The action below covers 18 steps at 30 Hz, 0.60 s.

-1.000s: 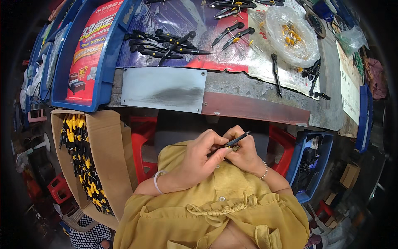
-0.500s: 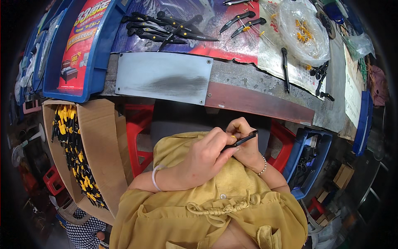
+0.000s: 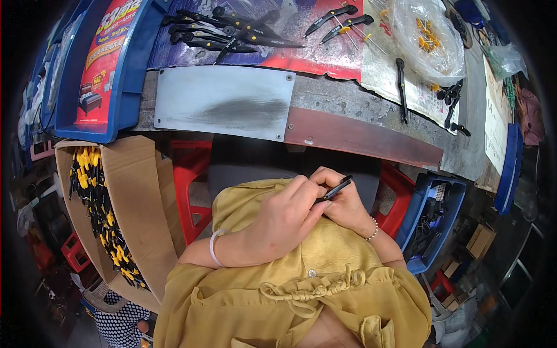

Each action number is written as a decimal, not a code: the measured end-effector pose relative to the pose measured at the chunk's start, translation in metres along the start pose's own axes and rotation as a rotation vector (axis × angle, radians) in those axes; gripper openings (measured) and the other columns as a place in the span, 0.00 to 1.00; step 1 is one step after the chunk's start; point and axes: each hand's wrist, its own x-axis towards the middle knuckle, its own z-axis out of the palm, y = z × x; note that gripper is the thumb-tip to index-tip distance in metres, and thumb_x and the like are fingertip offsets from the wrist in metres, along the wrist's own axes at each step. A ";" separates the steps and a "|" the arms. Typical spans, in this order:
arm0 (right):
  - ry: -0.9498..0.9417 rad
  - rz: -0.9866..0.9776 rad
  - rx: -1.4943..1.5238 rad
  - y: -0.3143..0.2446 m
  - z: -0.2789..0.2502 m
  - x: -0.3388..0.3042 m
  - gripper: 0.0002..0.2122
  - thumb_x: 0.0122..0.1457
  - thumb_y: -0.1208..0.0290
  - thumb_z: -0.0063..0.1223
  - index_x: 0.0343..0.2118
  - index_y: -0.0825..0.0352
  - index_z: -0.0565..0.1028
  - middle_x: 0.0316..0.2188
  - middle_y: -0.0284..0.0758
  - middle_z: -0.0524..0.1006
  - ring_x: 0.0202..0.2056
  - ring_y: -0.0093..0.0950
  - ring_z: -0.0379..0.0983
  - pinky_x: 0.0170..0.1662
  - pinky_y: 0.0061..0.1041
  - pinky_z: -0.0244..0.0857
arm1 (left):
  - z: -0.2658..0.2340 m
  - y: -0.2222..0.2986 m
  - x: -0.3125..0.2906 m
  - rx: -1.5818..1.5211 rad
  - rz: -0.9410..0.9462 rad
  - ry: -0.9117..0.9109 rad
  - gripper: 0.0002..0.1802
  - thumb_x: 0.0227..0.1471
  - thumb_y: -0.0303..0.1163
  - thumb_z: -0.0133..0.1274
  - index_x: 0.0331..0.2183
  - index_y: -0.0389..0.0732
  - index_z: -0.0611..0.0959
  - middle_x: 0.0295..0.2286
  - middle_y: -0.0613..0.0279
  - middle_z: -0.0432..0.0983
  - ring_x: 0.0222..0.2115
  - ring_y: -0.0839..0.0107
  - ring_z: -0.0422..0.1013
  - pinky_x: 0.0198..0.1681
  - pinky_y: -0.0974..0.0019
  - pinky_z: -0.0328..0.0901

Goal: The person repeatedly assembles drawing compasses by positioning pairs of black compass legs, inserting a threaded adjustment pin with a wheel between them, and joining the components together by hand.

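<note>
Above my lap, my left hand and my right hand meet around a slim black plastic piece. Its far end sticks out past my fingers toward the upper right; its near end is hidden under my left fingers. Both hands are closed on it, left thumb along its lower side. Across the bench lies a pile of similar long black pieces, some with a small yellow dot. Right of the pile, two more black pieces lie with yellow-headed metal pins.
A clear plastic bag of yellow-headed pins sits on the bench. At my left stand a blue bin and a cardboard box of black-and-yellow parts. A blue crate is at my right, beside the red stool.
The hands stay together on the black piece, which has shifted slightly left and up and tilts more steeply. A yellow spot visible by the left fingers before is now hidden.
</note>
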 end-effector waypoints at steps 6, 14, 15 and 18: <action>-0.100 0.041 0.394 -0.006 0.001 0.002 0.11 0.47 0.76 0.57 0.34 0.71 0.72 0.32 0.32 0.71 0.34 0.19 0.66 0.37 0.19 0.60 | -0.001 0.003 -0.001 0.024 -0.008 -0.011 0.09 0.42 0.22 0.57 0.29 0.33 0.74 0.24 0.53 0.70 0.21 0.58 0.70 0.21 0.63 0.64; -0.162 0.045 0.381 0.005 -0.003 0.003 0.12 0.48 0.77 0.57 0.36 0.72 0.72 0.33 0.32 0.70 0.36 0.19 0.66 0.38 0.20 0.60 | -0.002 0.003 0.001 0.046 -0.015 -0.029 0.08 0.42 0.21 0.56 0.29 0.33 0.74 0.24 0.53 0.70 0.21 0.58 0.70 0.21 0.63 0.64; -0.174 0.049 0.375 0.005 -0.003 0.003 0.12 0.48 0.77 0.57 0.36 0.72 0.72 0.33 0.32 0.70 0.36 0.19 0.66 0.38 0.20 0.60 | -0.002 0.003 0.001 0.054 -0.017 -0.033 0.08 0.42 0.21 0.56 0.29 0.33 0.74 0.24 0.53 0.70 0.21 0.58 0.70 0.21 0.63 0.64; -0.173 0.026 0.470 0.005 -0.002 0.004 0.12 0.48 0.77 0.57 0.36 0.71 0.72 0.33 0.31 0.70 0.36 0.19 0.66 0.38 0.20 0.60 | -0.002 0.004 0.001 0.071 -0.022 -0.041 0.09 0.42 0.21 0.56 0.29 0.33 0.73 0.24 0.53 0.70 0.21 0.58 0.70 0.20 0.63 0.64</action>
